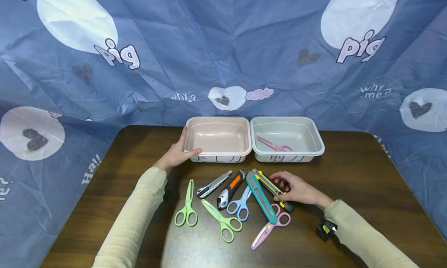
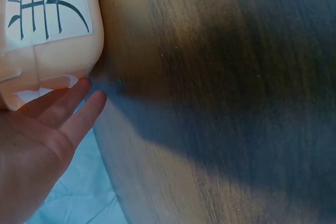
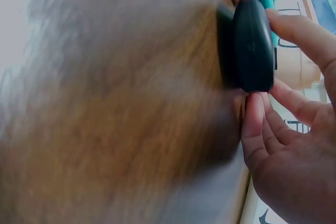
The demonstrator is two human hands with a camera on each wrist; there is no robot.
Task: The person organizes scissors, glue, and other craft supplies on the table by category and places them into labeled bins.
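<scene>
My left hand (image 1: 177,153) rests at the left end of the pink bin (image 1: 218,156), thumb over the front rim and straight fingers along its side. In the left wrist view, fingertips (image 2: 97,98) lie close beside the bin's labelled wall. My right hand (image 1: 297,188) pinches a yellow-and-black utility knife (image 1: 270,184) between thumb and fingers. Its dark rounded end (image 3: 254,45) shows large in the right wrist view. A teal utility knife (image 1: 262,198) lies just left of it, across pink scissors (image 1: 267,233).
A pale grey bin (image 1: 288,155) holding pink scissors (image 1: 272,144) adjoins the pink bin. On the brown table (image 1: 132,159) lie a silver-black cutter (image 1: 213,185), an orange-black utility knife (image 1: 231,190), blue scissors (image 1: 240,206) and two green scissors (image 1: 188,206). A blue printed cloth (image 1: 157,66) hangs behind.
</scene>
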